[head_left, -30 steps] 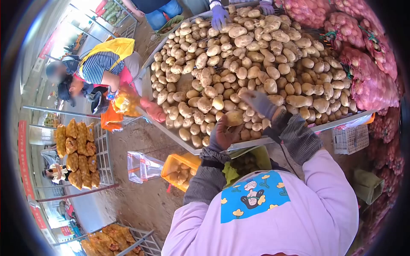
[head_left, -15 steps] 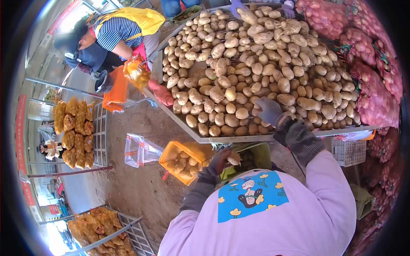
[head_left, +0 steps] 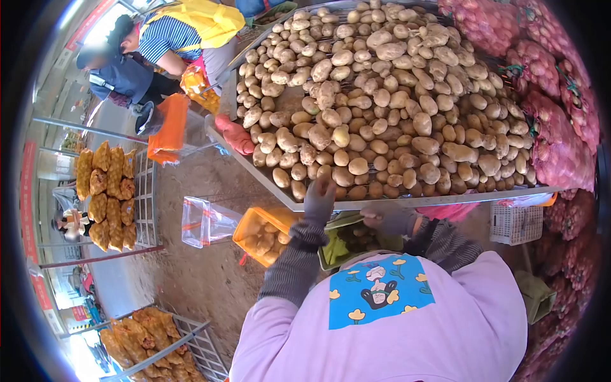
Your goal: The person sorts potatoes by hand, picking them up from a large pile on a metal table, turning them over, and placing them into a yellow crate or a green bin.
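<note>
Gloved in grey, my left hand [head_left: 319, 198] is at the near edge of the metal sorting table [head_left: 356, 205], its fingers at a potato there; whether they grip it cannot be made out. My right hand [head_left: 393, 219], also in a grey glove, is blurred over the green crate [head_left: 331, 254], just below the table edge, and its fingers are unclear. Many potatoes [head_left: 394, 137] lie spread across the table. Left of the green crate, an orange-yellow crate [head_left: 240, 235] holds potatoes.
Two people, one in a striped top [head_left: 168, 43] and one in dark clothing [head_left: 124, 79], are at upper left. Red net sacks [head_left: 557, 137] line the right side. A grey basket [head_left: 517, 223] is below the table. Filled sacks [head_left: 114, 169] stand on a rack at left.
My left hand has moved up from over the crates to the table edge. My right hand has dropped from among the potatoes to the green crate. The purple-gloved hands at the far edge are gone.
</note>
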`<state>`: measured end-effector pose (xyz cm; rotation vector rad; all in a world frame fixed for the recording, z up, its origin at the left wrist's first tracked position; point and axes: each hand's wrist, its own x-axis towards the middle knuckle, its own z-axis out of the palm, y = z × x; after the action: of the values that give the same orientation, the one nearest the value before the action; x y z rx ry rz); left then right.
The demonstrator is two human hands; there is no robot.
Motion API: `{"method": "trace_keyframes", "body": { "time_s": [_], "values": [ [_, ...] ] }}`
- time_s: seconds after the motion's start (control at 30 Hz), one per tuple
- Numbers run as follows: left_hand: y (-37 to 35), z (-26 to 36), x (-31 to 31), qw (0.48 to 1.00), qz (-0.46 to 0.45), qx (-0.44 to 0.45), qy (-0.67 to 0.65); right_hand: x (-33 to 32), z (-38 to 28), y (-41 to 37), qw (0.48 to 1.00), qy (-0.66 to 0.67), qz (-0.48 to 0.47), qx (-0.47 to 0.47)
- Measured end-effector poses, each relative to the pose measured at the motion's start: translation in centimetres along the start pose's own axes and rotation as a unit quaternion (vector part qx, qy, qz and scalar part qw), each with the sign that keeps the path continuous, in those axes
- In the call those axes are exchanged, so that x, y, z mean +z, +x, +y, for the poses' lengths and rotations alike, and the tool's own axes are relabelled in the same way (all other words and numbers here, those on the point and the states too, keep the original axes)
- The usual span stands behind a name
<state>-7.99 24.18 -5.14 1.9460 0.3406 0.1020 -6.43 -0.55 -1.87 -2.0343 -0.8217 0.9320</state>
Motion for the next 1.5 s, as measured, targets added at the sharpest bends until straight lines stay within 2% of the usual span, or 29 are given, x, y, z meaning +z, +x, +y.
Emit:
{"method": "trace_keyframes", "body": {
  "time_s": [0.03, 0.07, 0.1, 0.13, 0.2, 0.23, 0.3, 0.33, 0.43, 0.5, 0.53, 0.57, 0.6, 0.63, 0.7, 0.87, 0.9, 0.97, 1.07, 1.13, 1.17, 1.23, 1.27, 1.3, 1.33, 1.37, 1.43, 1.47, 1.5],
  "values": [
    [1.7, 2.4, 0.7, 0.999, 0.013, 0.019, 0.043, -0.7, 0.7, -0.4, 0.998, 0.016, 0.063, 0.022],
    [3.7, 4.3, 1.4, 0.992, 0.010, 0.074, 0.105, -1.5, 1.0, -0.9, 0.997, 0.017, 0.067, 0.025],
    [5.7, 5.6, 2.3, 0.978, 0.006, 0.128, 0.165, -2.3, 1.2, -1.7, 0.989, 0.005, 0.148, -0.005],
    [7.5, 6.0, 3.4, 0.978, 0.001, 0.129, 0.164, -2.8, 1.5, -2.4, 0.973, -0.008, 0.228, -0.035],
    [10.8, 6.6, 5.6, 0.949, 0.037, 0.075, 0.303, -3.2, 2.4, -3.7, 0.964, -0.025, 0.260, -0.048],
    [11.7, 7.4, 6.2, 0.949, 0.035, 0.079, 0.304, -3.3, 2.8, -4.4, 0.954, -0.043, 0.288, -0.066],
    [12.9, 9.3, 7.0, 0.929, -0.063, -0.081, 0.357, -3.0, 3.2, -5.9, 0.955, -0.027, 0.292, -0.047],
    [13.4, 9.4, 7.6, 0.908, -0.074, -0.100, 0.400, -2.8, 3.2, -6.6, 0.956, -0.010, 0.292, -0.030],
    [13.8, 7.4, 7.7, 0.913, -0.064, -0.061, 0.399, -2.5, 3.0, -8.0, 0.961, 0.025, 0.276, 0.000],
    [13.2, 5.7, 6.7, 0.924, -0.042, -0.021, 0.379, -2.5, 2.7, -8.6, 0.953, 0.019, 0.300, -0.021],
    [13.5, 3.2, 6.2, 0.990, -0.075, -0.052, 0.105, -2.7, 2.7, -8.7, 0.945, 0.013, 0.323, -0.037],
    [12.9, 3.8, 5.0, 0.975, -0.105, -0.078, -0.177, -3.1, 2.7, -8.7, 0.944, 0.015, 0.328, -0.040],
    [11.6, 4.0, 3.3, 0.902, -0.143, -0.153, -0.378, -3.4, 2.7, -8.7, 0.944, 0.044, 0.328, -0.015],
    [9.8, 5.9, 2.5, 0.903, -0.144, -0.156, -0.375, -3.3, 2.8, -8.8, 0.943, 0.074, 0.325, 0.012],
    [7.1, 8.0, 0.9, 0.856, -0.140, -0.099, -0.488, -2.9, 3.8, -7.9, 0.938, 0.076, 0.337, 0.008],
    [3.6, 8.8, -1.6, 0.840, -0.201, -0.013, -0.503, -4.2, 1.3, -4.8, 0.945, 0.038, 0.323, -0.039],
    [2.7, 8.9, -2.3, 0.840, -0.196, -0.013, -0.505, -4.4, 0.7, -3.9, 0.951, 0.018, 0.303, -0.054],
    [0.5, 8.6, -3.6, 0.771, -0.273, -0.095, -0.568, -3.8, 0.0, -2.8, 0.958, -0.007, 0.280, -0.065],
    [-2.7, 2.3, -3.9, 0.798, -0.333, -0.185, -0.467, -2.8, -0.8, -1.4, 0.957, -0.021, 0.275, -0.087],
    [-5.4, 0.1, -3.4, 0.868, -0.330, -0.222, -0.299, -2.7, -1.5, -1.4, 0.971, -0.035, 0.227, -0.064],
    [-6.8, -1.5, -2.7, 0.864, -0.338, -0.223, -0.300, -2.4, -1.0, -1.4, 0.971, -0.035, 0.231, -0.056],
    [-9.3, -4.9, -1.0, 0.883, -0.284, -0.280, -0.246, -1.9, 0.6, -1.0, 0.960, -0.127, 0.243, -0.065],
    [-10.2, -5.4, -0.9, 0.940, -0.299, -0.081, -0.140, -2.5, 0.7, -1.2, 0.959, -0.126, 0.246, -0.059],
    [-10.2, -5.9, -0.6, 0.939, -0.304, -0.081, -0.140, -3.3, 0.8, -1.3, 0.930, -0.166, 0.327, -0.028],
    [-10.0, -5.6, -0.3, 0.929, -0.277, -0.171, -0.177, -4.1, 0.9, -1.3, 0.892, -0.204, 0.404, 0.002],
    [-9.8, -5.3, -0.1, 0.910, -0.245, -0.260, -0.212, -4.7, 1.3, -1.1, 0.891, -0.203, 0.405, 0.004],
    [-8.3, -4.7, 0.4, 0.917, -0.203, -0.252, -0.235, -5.4, 2.4, -0.8, 0.887, -0.223, 0.394, 0.094],
    [-7.3, -3.0, 0.5, 0.953, -0.158, -0.177, -0.186, -5.3, 2.7, -0.4, 0.886, -0.221, 0.395, 0.096],
    [-6.2, -1.4, 0.8, 0.979, -0.112, -0.099, -0.137, -5.1, 3.0, -0.1, 0.872, -0.302, 0.379, 0.072]
  ]
}}
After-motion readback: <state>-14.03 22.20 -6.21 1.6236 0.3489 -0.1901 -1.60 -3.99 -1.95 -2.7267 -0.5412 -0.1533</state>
